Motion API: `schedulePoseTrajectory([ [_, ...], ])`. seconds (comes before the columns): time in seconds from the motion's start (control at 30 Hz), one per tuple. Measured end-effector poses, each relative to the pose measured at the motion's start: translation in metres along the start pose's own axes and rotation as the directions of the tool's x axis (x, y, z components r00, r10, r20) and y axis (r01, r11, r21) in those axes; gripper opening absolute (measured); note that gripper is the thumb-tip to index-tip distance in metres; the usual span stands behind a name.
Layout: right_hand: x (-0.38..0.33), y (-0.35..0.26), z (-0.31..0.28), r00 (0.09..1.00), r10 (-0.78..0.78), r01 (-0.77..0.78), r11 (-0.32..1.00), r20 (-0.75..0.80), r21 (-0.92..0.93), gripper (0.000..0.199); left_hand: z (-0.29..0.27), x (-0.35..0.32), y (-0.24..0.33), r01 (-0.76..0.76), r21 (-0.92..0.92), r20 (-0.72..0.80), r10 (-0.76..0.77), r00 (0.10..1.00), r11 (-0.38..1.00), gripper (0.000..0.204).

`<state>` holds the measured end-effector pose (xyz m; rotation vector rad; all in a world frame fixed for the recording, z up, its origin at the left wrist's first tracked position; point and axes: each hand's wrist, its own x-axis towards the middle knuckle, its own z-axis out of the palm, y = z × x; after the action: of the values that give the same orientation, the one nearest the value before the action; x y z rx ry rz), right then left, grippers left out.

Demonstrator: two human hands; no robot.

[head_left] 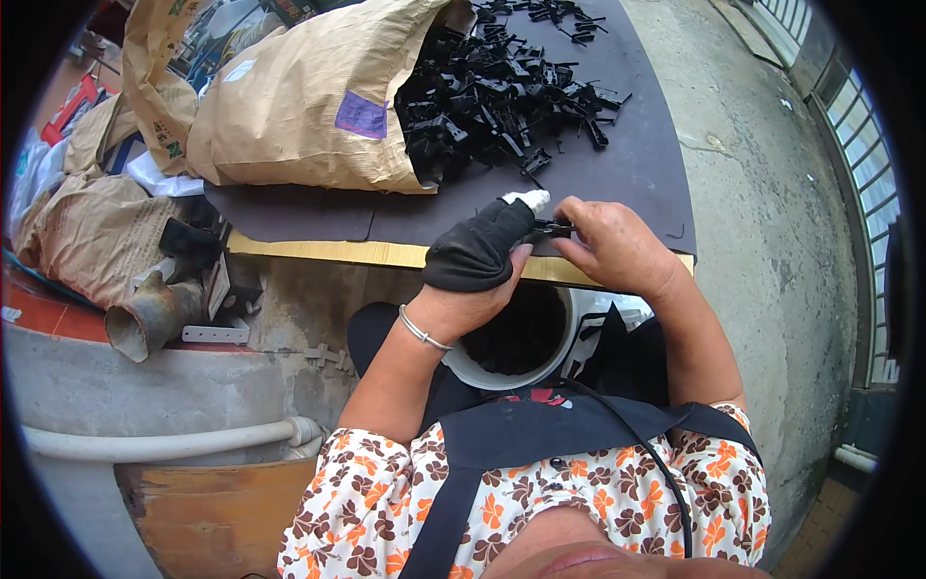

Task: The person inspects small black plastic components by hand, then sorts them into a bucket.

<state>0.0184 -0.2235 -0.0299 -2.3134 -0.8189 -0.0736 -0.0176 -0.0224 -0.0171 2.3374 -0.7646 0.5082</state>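
A small black plastic part (552,229) is pinched between my two hands, just over the table's near edge. My left hand (475,253), in a black fingerless covering with white wrapping on a fingertip, closes on the part's left end. The bare thumb and fingers of my right hand (620,245) grip its right end. Its exact shape is partly hidden by my fingers. Beyond my hands lies a heap of similar black plastic parts (511,96), spilling from the mouth of a brown paper sack (289,111) that rests on its side.
The dark tabletop (646,145) has a yellow front edge (328,249). Below my hands, a white bucket (571,333) holds dark contents. Another crumpled paper sack (96,232) and a rusty metal pipe piece (152,317) sit at left. A metal railing (873,183) runs along the right.
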Motion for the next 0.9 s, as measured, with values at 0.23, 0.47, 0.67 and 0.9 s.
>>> schedulePoseTrajectory([
  [0.23, 0.003, 0.008, 0.016, 0.997, -0.047, 0.051, 0.996, -0.058, 0.078, 0.025, 0.023, 0.003, -0.022, 0.102, -0.002, 0.128, -0.101, 0.987, 0.995, 0.037],
  [0.47, 0.002, -0.009, 0.015, 0.936, -0.205, 0.270, 0.940, -0.285, 0.210, 0.033, 0.014, 0.011, -0.013, 0.494, -0.840, 0.291, -0.579, 0.761, 0.226, 0.032],
  [0.67, 0.007, -0.007, 0.028, 0.857, -0.416, 0.441, 0.897, -0.305, 0.016, 0.039, 0.021, 0.006, -0.009, 0.295, -0.950, 0.201, -0.529, 0.825, 0.099, 0.038],
  [0.9, 0.008, -0.003, 0.033, 0.814, -0.501, 0.448, 0.864, -0.294, -0.231, 0.027, 0.026, 0.013, -0.015, 0.376, -0.896, 0.201, -0.539, 0.818, 0.236, 0.036],
])
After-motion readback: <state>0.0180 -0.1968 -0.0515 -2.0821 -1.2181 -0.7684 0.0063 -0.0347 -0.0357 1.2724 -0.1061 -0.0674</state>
